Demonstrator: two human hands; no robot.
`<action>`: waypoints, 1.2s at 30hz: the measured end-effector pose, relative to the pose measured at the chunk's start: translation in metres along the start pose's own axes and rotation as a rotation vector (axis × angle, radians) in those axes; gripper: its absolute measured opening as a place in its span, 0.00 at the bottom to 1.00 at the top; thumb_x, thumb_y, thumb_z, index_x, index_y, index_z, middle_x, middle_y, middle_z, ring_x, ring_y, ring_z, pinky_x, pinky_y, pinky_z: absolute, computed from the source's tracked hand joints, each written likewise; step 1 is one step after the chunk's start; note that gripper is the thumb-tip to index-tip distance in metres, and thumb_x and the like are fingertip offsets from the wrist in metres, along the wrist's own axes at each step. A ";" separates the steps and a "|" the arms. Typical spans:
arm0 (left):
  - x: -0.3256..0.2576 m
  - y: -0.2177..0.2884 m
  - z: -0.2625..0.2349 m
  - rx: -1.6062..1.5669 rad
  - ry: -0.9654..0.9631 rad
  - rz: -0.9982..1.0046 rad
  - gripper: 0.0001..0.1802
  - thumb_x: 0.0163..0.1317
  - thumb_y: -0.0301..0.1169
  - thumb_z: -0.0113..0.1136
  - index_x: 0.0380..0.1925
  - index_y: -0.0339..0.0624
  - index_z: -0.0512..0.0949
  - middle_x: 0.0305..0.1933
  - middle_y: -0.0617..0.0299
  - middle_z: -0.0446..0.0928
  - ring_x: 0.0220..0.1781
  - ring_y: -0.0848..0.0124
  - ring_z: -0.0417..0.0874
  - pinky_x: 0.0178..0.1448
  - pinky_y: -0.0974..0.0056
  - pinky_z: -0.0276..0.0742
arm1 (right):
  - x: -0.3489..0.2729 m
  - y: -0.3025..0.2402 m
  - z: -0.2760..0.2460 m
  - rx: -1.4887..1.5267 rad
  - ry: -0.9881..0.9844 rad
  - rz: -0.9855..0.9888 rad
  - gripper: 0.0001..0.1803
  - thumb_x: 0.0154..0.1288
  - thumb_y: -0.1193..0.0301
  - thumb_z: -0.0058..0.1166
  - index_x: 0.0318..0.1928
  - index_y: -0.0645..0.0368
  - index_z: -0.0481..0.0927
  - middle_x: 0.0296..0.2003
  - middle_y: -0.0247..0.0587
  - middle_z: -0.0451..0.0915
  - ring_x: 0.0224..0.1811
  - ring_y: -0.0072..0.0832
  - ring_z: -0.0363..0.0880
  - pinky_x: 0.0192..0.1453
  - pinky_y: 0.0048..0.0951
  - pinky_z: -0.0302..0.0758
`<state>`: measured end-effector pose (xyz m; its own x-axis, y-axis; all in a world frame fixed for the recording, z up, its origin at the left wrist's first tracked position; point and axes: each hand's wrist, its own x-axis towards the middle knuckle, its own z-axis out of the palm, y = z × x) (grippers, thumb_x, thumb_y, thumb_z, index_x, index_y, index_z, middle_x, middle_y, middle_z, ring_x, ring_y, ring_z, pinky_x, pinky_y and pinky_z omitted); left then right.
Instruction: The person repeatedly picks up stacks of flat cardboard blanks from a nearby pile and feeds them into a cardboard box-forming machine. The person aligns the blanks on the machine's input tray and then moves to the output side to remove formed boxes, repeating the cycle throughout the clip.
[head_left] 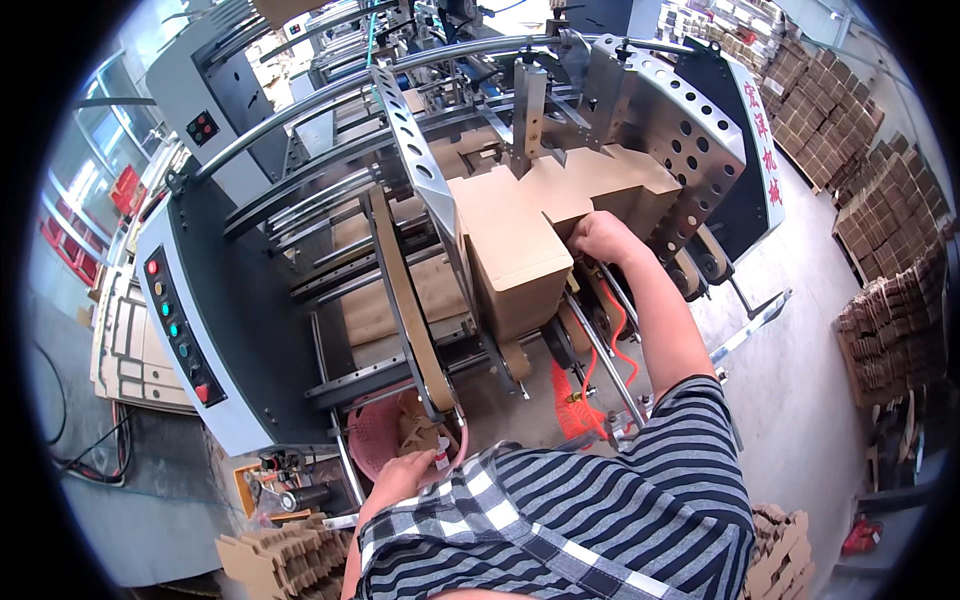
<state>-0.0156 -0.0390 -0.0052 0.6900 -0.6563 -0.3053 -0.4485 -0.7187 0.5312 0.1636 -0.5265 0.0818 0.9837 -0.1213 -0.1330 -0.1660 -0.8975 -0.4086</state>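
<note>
My right hand (603, 238) is at the notched near edge of a stack of brown cardboard blanks (512, 228) in the machine's metal hopper. Its fingers are curled against the cardboard, and the fingertips are partly hidden, so what they grip does not show. Low in front of my body, my left hand (402, 474) has its fingers stretched out over the rim of a pink basket (372, 432). A small white and red object (442, 455) is close to those fingertips; whether they touch it I cannot tell.
Perforated metal side plates (690, 115) flank the stack. Left of it run belts (405, 290) and rails, beside a button panel (178, 325). Orange coiled air hose (577, 405) hangs below my right arm. Bundled cardboard stands at right (890, 320) and lower left (285, 560).
</note>
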 end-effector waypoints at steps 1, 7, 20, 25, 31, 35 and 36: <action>0.000 0.000 -0.001 0.003 0.007 0.010 0.27 0.54 0.33 0.59 0.55 0.39 0.72 0.54 0.47 0.76 0.55 0.50 0.78 0.58 0.56 0.74 | -0.002 0.004 -0.003 -0.002 -0.025 0.008 0.10 0.51 0.64 0.59 0.31 0.55 0.86 0.30 0.47 0.83 0.37 0.42 0.82 0.44 0.37 0.78; -0.002 -0.003 -0.001 -0.026 -0.013 -0.016 0.28 0.54 0.34 0.60 0.56 0.38 0.72 0.56 0.46 0.75 0.57 0.51 0.77 0.60 0.56 0.72 | 0.010 0.033 -0.019 -0.168 0.248 0.150 0.11 0.53 0.68 0.53 0.34 0.59 0.84 0.36 0.51 0.82 0.42 0.46 0.81 0.48 0.41 0.77; 0.016 0.000 -0.009 -0.008 0.063 0.107 0.28 0.48 0.28 0.62 0.54 0.38 0.72 0.50 0.48 0.77 0.51 0.50 0.79 0.53 0.54 0.75 | 0.017 0.072 -0.024 -0.273 0.108 0.272 0.14 0.51 0.68 0.52 0.37 0.60 0.84 0.41 0.53 0.81 0.47 0.46 0.79 0.51 0.41 0.76; 0.008 -0.019 0.002 -0.001 0.057 0.070 0.29 0.45 0.24 0.61 0.53 0.40 0.73 0.49 0.49 0.78 0.49 0.50 0.79 0.50 0.52 0.76 | 0.011 0.100 -0.040 -0.439 0.072 0.336 0.14 0.49 0.72 0.53 0.37 0.60 0.84 0.40 0.55 0.81 0.47 0.47 0.80 0.51 0.42 0.77; 0.017 -0.020 0.007 -0.031 0.025 0.071 0.30 0.46 0.25 0.60 0.55 0.42 0.72 0.49 0.49 0.78 0.49 0.50 0.79 0.51 0.52 0.75 | 0.006 0.108 -0.040 -0.425 0.091 0.267 0.13 0.50 0.73 0.52 0.37 0.61 0.84 0.41 0.52 0.82 0.46 0.45 0.81 0.51 0.41 0.77; 0.023 -0.013 -0.006 -0.004 0.110 0.130 0.30 0.47 0.27 0.63 0.55 0.42 0.72 0.51 0.50 0.77 0.50 0.52 0.79 0.53 0.54 0.73 | 0.006 0.114 -0.042 -0.403 0.157 0.229 0.11 0.49 0.72 0.53 0.33 0.61 0.84 0.37 0.52 0.82 0.43 0.46 0.81 0.49 0.40 0.77; 0.022 -0.012 -0.009 0.001 0.080 0.099 0.31 0.47 0.28 0.63 0.56 0.42 0.72 0.51 0.51 0.77 0.50 0.52 0.79 0.53 0.53 0.73 | 0.008 0.116 -0.044 -0.409 0.169 0.224 0.11 0.48 0.72 0.53 0.32 0.61 0.84 0.36 0.52 0.82 0.42 0.46 0.81 0.48 0.40 0.78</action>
<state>0.0104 -0.0425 -0.0114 0.6854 -0.7036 -0.1878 -0.5169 -0.6517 0.5551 0.1556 -0.6499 0.0731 0.9300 -0.3673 -0.0148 -0.3673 -0.9301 0.0060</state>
